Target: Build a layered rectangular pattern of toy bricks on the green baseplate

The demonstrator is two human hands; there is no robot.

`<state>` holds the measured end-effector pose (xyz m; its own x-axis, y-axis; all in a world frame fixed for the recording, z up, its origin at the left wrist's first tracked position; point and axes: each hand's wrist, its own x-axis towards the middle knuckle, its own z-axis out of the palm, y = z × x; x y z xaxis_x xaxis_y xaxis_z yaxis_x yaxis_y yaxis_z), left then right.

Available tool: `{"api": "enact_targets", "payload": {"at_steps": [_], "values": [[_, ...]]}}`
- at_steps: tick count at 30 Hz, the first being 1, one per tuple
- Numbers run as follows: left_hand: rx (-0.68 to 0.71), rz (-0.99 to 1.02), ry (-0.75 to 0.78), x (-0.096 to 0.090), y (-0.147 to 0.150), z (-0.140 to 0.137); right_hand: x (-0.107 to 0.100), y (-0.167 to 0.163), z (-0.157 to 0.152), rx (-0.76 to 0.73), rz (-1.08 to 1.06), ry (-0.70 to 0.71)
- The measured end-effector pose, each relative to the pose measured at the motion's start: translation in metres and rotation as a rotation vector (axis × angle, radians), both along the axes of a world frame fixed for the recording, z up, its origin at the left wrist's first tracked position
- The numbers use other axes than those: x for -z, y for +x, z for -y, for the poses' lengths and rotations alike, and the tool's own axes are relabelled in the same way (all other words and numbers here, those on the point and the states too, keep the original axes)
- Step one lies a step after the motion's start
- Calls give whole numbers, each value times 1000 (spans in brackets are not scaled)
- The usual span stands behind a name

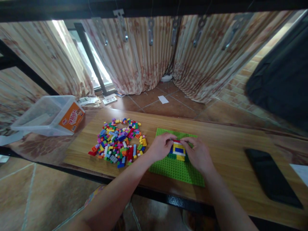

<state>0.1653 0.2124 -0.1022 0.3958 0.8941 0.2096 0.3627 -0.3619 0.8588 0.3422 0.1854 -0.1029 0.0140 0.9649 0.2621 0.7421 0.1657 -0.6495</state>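
A small build of toy bricks [179, 149], mostly yellow with blue, white and green parts, stands on a green studded baseplate [176, 173]. At its far edge lies a red brick [176, 141], partly covered by fingers. My left hand [160, 147] is closed, thumb and forefinger pinching at the red brick's left end. From the other side my right hand [197, 153] is closed too, its fingertips at the right end of that brick. The fingers hide part of the build's far side.
Left of the baseplate, a heap of loose mixed bricks [117, 141] covers the wooden table [228, 154]. A clear plastic bin [45, 117] with an orange label stands beyond it. At the right lies a black phone-like slab [271, 176]. A dark bar [154, 8] with metal hooks runs overhead.
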Motion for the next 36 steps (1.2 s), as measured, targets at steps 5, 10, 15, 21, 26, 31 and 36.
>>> {"api": "enact_targets", "payload": {"at_steps": [5,10,15,21,26,31,36], "values": [[1,-2,-4,2,0,-1,6,5,-6,11,10,6],[10,-20,0,2,-1,-1,5,8,-7,-40,-17,-50],[18,-29,5,0,-1,0,4,9,-6,-64,-42,-69],[22,-42,25,-1,-1,2,2,9,-5,-78,-48,-94],[58,-78,100,-3,-2,3,3,12,-5,-17,-98,-84],[52,-104,96,-4,-3,3,6,19,-5,43,-103,-91],[50,-106,104,-3,-3,3,6,18,-3,-9,-76,-72]]}}
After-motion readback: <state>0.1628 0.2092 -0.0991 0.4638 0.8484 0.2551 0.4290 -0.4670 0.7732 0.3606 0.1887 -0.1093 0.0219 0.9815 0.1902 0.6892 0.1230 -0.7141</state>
